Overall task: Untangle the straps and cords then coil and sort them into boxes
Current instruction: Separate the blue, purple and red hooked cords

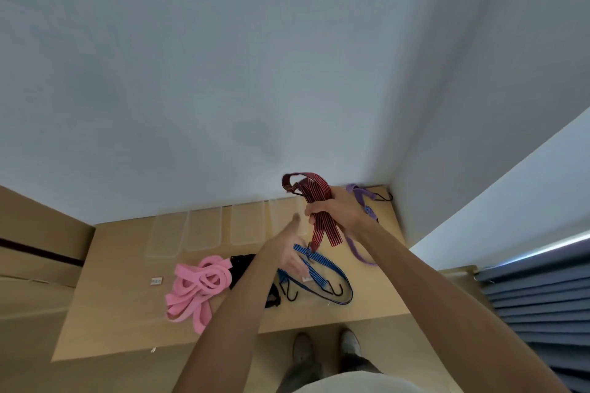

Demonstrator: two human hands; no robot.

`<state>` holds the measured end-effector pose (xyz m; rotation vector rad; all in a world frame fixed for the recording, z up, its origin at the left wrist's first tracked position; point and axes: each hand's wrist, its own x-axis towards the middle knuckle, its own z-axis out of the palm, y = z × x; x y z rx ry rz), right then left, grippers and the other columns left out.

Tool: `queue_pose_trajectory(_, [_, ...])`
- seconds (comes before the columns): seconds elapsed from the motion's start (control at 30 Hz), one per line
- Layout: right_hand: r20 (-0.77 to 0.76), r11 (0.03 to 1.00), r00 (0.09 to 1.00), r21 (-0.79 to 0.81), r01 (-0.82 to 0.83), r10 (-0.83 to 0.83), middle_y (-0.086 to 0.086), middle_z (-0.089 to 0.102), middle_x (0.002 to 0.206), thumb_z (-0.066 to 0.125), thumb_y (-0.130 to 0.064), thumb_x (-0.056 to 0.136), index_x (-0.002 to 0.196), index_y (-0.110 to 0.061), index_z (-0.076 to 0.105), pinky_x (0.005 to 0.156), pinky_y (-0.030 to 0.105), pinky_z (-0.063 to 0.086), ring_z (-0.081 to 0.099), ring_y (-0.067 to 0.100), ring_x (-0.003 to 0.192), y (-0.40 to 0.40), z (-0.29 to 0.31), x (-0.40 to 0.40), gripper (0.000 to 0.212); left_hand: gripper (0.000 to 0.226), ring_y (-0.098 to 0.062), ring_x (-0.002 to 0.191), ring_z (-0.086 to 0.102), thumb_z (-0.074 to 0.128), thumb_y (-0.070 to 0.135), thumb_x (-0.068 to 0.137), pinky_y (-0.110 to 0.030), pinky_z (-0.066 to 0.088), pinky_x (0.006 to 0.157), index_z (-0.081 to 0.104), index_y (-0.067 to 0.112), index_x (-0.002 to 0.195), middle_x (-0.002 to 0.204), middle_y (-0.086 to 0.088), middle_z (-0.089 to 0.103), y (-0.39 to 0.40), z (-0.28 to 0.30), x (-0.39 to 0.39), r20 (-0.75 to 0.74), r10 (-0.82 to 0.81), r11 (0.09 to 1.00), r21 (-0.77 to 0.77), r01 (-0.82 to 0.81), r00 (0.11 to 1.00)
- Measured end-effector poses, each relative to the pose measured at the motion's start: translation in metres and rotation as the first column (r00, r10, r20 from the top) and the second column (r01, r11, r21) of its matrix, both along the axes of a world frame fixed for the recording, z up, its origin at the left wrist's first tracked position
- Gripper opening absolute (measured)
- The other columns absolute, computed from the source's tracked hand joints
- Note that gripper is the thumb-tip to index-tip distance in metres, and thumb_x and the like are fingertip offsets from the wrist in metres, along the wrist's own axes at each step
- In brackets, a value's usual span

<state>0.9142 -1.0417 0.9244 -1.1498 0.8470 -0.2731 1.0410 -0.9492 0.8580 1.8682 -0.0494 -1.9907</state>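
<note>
My right hand (pixel 335 210) grips a folded red-and-black striped bungee strap (pixel 314 198) and holds it up above the table, with its ends hanging down toward the blue cord. Just left of it, my left hand (pixel 289 252) hovers open with fingers stretched out, holding nothing. Beneath the hands lies a blue striped bungee cord (pixel 332 277) with black hooks. A pink flat strap (pixel 199 287) sits in a loose heap to the left. A black strap (pixel 244 265) lies between them, partly hidden by my left forearm. A purple strap (pixel 362 201) lies at the far right corner.
Several clear plastic boxes (pixel 204 233) stand in a row along the back of the wooden table (pixel 121 313), against the white wall. A small white label (pixel 156 280) lies left of the pink strap. A blue curtain (pixel 542 303) hangs to the right. My shoes show below the table edge.
</note>
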Motion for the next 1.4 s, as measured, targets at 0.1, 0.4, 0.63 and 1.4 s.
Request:
queue_pose_trajectory(0.1, [0.014,0.999,0.999,0.011,-0.032,0.031,0.018,0.061,0.074,0.068,0.010,0.080,0.095,0.003,0.062,0.063,0.038,0.057,0.063,0.028,0.062,0.003,-0.006,0.000,0.019,0.082,-0.048,0.093,0.068,0.043,0.066,0.096,-0.041,0.057,0.071,0.036,-0.002,0.141,0.123,-0.041,0.055,0.002,-0.022,-0.002,-0.328,0.162,0.982,-0.037,-0.184,0.931])
queue_pose_trajectory(0.4, [-0.422,0.924,0.892,-0.252,-0.289,0.164,0.015,0.066,0.072,0.073,0.000,0.071,0.089,0.004,0.064,0.061,0.036,0.055,0.063,0.023,0.060,0.007,-0.046,-0.009,0.021,0.068,-0.033,0.105,0.062,0.040,0.059,0.098,-0.043,0.051,0.086,0.055,-0.003,0.121,0.112,-0.021,0.067,-0.003,-0.022,0.015,-0.418,0.706,0.535,-0.215,-0.817,0.572])
queue_pose_trajectory(0.63, [-0.611,0.772,0.787,-0.462,-0.437,0.079,0.009,0.067,0.075,0.070,-0.007,0.069,0.083,-0.008,0.067,0.062,0.038,0.055,0.066,0.026,0.069,0.026,-0.079,0.000,0.014,0.027,-0.025,0.101,0.068,0.069,0.022,0.093,-0.036,0.053,0.078,0.061,0.008,0.114,0.112,-0.014,0.070,0.016,-0.037,0.019,-0.108,0.611,0.709,-0.367,-0.603,0.784])
queue_pose_trajectory(1.4, [-0.842,0.700,0.536,-0.420,-0.578,-0.063,0.006,0.068,0.099,0.074,-0.030,0.076,0.108,-0.016,0.064,0.087,0.037,0.047,0.061,0.030,0.099,0.068,-0.214,-0.035,0.036,0.037,-0.020,0.110,0.062,0.066,0.020,0.093,-0.030,0.049,0.091,0.059,0.008,0.127,0.116,-0.001,0.065,0.055,-0.159,-0.008,0.667,0.154,0.952,-0.297,0.071,0.729])
